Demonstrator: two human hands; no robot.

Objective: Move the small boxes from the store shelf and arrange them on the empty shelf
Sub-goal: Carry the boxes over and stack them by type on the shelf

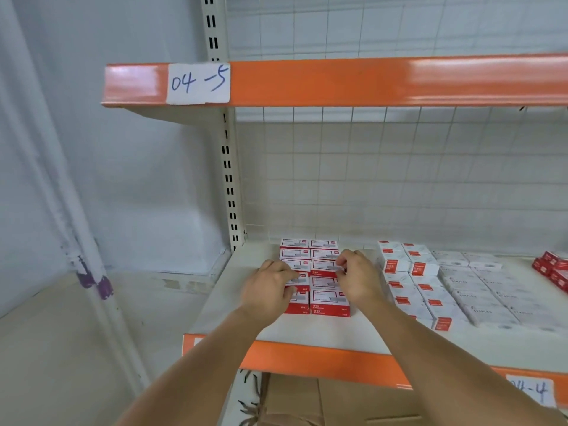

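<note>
A: Small boxes [319, 272], red and white, are lying in a tight block of two columns at the left end of the lower shelf [338, 333]. Are you seeing both hands on them?

B: Yes. The left hand [270, 290] is lying over the left column near the front, fingers curled down onto the box tops, thumb tucked at the near side of one box. It looks like it is gripping a box there, though the fingers are hiding the exact contact.

A: And the right hand [358, 276]?

B: It is sitting at the right edge of the block, fingertips bent in and pinching the edge of a box in the right column, about midway back.

A: What is lying beside the block?

B: A second group of mostly white boxes with red end panels [412, 287] is sitting just to the right, well apart from the hands' block by a strip of bare shelf. Farther right, a field of plain white boxes [485, 290] is touching that group, and a few red boxes [553, 269] are showing at the frame's right edge.

A: Anything above?

B: An upper shelf [368, 81] with an orange front lip is carrying a paper label [198, 83] reading "04-5". The lower shelf's orange lip is carrying another label [530, 392], partly cut off. A wire grid [399, 179] is backing the shelves, and cardboard [292, 401] is showing below.
</note>
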